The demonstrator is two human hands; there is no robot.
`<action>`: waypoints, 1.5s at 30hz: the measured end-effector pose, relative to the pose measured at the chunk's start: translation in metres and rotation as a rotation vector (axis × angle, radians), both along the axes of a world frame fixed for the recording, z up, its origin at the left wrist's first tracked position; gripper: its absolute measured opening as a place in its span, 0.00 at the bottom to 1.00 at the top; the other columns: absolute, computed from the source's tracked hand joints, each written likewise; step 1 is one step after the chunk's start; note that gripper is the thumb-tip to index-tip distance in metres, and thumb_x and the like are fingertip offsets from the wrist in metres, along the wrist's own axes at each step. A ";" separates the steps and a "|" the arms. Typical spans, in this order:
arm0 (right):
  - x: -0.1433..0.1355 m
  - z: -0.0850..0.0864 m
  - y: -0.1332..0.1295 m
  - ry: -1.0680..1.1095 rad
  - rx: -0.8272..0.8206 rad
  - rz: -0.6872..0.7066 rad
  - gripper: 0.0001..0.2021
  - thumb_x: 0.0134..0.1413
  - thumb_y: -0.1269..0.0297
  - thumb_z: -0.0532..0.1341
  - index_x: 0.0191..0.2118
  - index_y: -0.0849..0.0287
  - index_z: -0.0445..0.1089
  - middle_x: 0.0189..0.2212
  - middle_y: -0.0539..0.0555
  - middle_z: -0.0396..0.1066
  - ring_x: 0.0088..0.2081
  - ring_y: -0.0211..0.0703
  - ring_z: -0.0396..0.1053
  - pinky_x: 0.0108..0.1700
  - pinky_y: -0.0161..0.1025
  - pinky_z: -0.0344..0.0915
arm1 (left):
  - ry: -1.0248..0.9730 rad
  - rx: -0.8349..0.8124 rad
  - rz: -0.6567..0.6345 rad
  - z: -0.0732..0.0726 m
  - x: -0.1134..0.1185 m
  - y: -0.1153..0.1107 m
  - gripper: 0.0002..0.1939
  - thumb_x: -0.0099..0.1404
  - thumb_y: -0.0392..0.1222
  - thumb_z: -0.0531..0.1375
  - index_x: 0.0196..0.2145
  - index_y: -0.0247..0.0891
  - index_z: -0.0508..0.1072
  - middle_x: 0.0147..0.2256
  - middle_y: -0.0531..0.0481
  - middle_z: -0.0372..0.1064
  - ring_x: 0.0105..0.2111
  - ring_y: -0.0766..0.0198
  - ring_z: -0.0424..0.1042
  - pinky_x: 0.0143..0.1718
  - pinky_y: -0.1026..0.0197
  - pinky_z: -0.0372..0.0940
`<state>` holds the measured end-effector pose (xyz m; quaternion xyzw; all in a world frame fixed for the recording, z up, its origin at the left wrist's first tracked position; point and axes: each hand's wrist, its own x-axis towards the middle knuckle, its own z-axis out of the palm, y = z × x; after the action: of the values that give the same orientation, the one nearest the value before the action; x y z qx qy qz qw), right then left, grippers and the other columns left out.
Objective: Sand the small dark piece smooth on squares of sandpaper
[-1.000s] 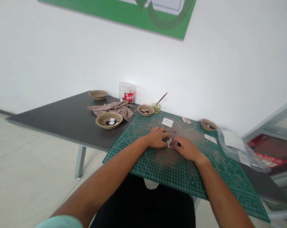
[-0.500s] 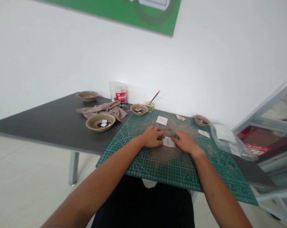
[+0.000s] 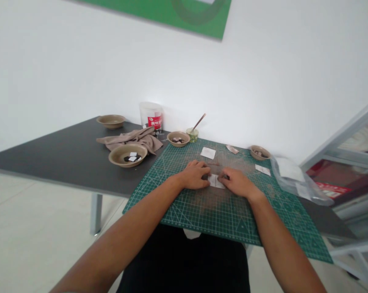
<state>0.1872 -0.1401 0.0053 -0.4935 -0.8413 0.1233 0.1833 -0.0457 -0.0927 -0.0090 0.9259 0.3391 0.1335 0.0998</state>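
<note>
Green gridded cutting mat (image 3: 202, 211) nearest, on dark surface (image 3: 64, 162), brown dust across its middle. Left hand (image 3: 196, 175) low on mat, fingers bunched and curled at left edge of a small white piece (image 3: 216, 182), which lies flat between the hands, dark line across it. Right hand (image 3: 235, 182) at its right edge, thumb and forefinger drawn close; whether either hand pinches it, cannot tell.

Left, off the mat: tan bowl (image 3: 115, 159) of black and white bits. Right: clear plastic bag (image 3: 312, 194) with white contents, overlapping mat; white card (image 3: 262, 169) just beside it. Beyond the hands: white square (image 3: 208, 152), pale scrap (image 3: 232, 149), small bowl (image 3: 253, 155) of bits at right. Further left: crumpled brown cloth (image 3: 138, 138), second small bowl (image 3: 184, 142), glass jar (image 3: 193, 136) with leaning stick (image 3: 199, 122), red-labelled tub (image 3: 151, 110). Against white wall (image 3: 110, 65): green board (image 3: 202, 28).
</note>
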 end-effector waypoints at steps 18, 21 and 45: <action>-0.008 0.000 0.003 -0.004 0.008 0.019 0.04 0.61 0.67 0.61 0.37 0.58 0.74 0.37 0.54 0.76 0.40 0.45 0.71 0.45 0.40 0.63 | 0.007 -0.002 0.020 -0.001 0.002 0.000 0.19 0.62 0.54 0.60 0.48 0.47 0.73 0.55 0.47 0.64 0.53 0.47 0.62 0.56 0.44 0.58; -0.005 0.001 0.005 -0.008 0.017 -0.029 0.05 0.61 0.67 0.61 0.35 0.59 0.74 0.35 0.56 0.76 0.37 0.45 0.70 0.42 0.41 0.62 | 0.009 -0.008 0.019 -0.001 0.002 0.000 0.19 0.61 0.54 0.60 0.48 0.47 0.73 0.56 0.47 0.63 0.54 0.47 0.62 0.57 0.43 0.58; -0.002 0.002 0.000 -0.019 -0.035 0.068 0.02 0.59 0.68 0.63 0.35 0.57 0.74 0.34 0.51 0.76 0.36 0.41 0.70 0.41 0.37 0.63 | 0.017 -0.022 0.024 0.002 0.002 -0.004 0.19 0.61 0.54 0.60 0.49 0.47 0.73 0.56 0.46 0.64 0.54 0.46 0.63 0.57 0.44 0.58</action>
<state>0.1853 -0.1400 0.0074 -0.4689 -0.8569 0.1395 0.1624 -0.0436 -0.0964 -0.0068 0.9217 0.3523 0.1232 0.1056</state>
